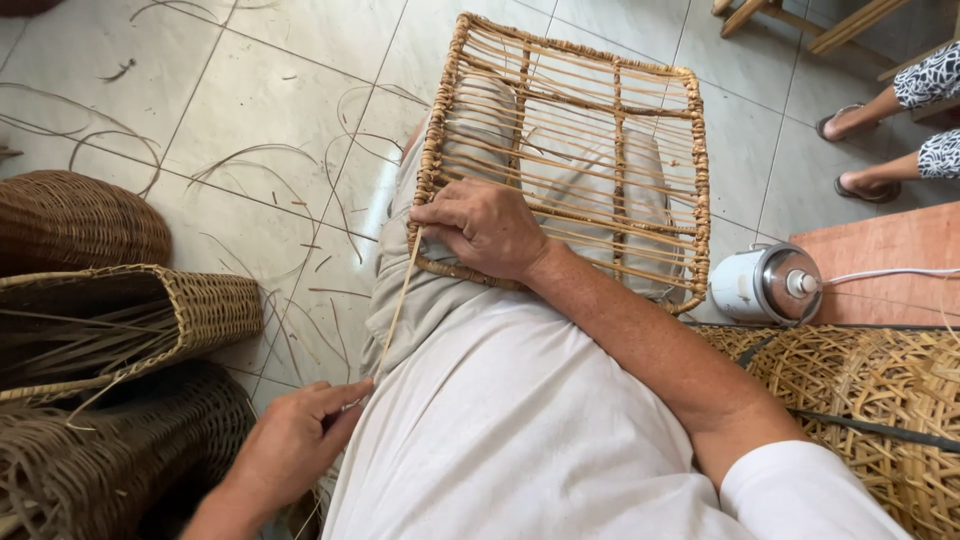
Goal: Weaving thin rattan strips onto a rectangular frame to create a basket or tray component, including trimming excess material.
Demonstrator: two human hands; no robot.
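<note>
Rattan frame (pixel 600 130): rectangular panel of thin canes within a wrapped border, lying across the person's lap and knees, far end tilted toward the tiled floor (pixel 250 110); near left corner under the right hand.

Right hand (pixel 483 228): forearm reaches across the body from lower right to upper left, elbow bent, sleeve pushed up; hand palm-down on the frame's near left corner, fingers curled over the wrapped border, closed and pinching the top end of the cane strip against the edge.

Cane strip (pixel 398 305): pale, thin, flat; runs taut and nearly straight from the right hand down and leftward to the left hand, passing over the trouser leg.

Left hand (pixel 295 440): low at the left side of the body, wrist toward the bottom edge, fingers extended to the right; thumb and fingertips closed on the lower end of the strip; the grip itself is small in view.

Surroundings: woven baskets (pixel 110 330) stacked at the left, dark and light; loose cane offcuts (pixel 260 165) scattered over the tiles; a small white and metal appliance (pixel 765 283) on the floor just beside the frame's right corner; an open-weave wicker piece (pixel 870 390) at lower right; another person's sandalled feet (pixel 860 150) at upper right, well apart.
</note>
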